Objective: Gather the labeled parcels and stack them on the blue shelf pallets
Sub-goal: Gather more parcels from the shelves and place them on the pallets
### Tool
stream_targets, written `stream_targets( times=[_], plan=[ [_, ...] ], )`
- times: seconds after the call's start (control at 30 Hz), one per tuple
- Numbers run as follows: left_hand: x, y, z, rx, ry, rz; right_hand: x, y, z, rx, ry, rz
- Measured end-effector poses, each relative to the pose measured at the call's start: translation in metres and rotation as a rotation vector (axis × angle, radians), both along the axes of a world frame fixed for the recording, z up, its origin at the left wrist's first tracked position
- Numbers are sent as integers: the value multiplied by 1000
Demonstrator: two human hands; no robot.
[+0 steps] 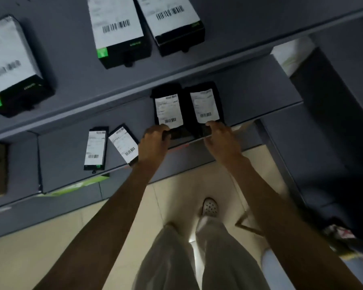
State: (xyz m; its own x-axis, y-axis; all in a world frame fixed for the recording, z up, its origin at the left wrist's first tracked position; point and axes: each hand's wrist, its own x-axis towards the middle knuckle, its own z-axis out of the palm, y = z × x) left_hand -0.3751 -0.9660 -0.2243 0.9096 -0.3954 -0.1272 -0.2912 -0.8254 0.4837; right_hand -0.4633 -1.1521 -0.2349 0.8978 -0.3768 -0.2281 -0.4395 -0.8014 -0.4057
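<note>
Gripping near end of left parcel [169,109]: left hand [154,141] | right hand [220,139]: seemingly pinching near end of right parcel [204,105]

Both bare arms stretch forward, nearly straight, and draw closer together toward the front edge of the middle shelf [260,97]. At that edge the left hand [154,141] is knuckles up, its fingers curled over the near end of the left parcel [169,107]. The right hand [222,139], just beside it along the same edge, grips the near end of the right parcel [204,103], fingertips touching the label's near edge.
</note>
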Motion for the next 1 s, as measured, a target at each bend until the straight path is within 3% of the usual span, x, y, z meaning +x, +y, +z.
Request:
stream_targets(
  times=[0.2, 0.43, 0.5, 0.7, 1.0],
  plan=[
    [27, -26, -76, -40, 85, 84, 34, -20, -76, 88, -16, -11],
    [61, -62, -143, 11, 147, 254, 88, -34, -138, -33, 53, -96],
    [70, -73, -157, 41, 185, 323, 104, -36, -148, 20, 63, -173],
    [72, -89, -170, 41, 272, 500, 107, -27, -164, 196, 74, -371],
    [65, -88, -167, 133, 309, 457, 103, -10, -166, 145, 38, -420]
  ],
)
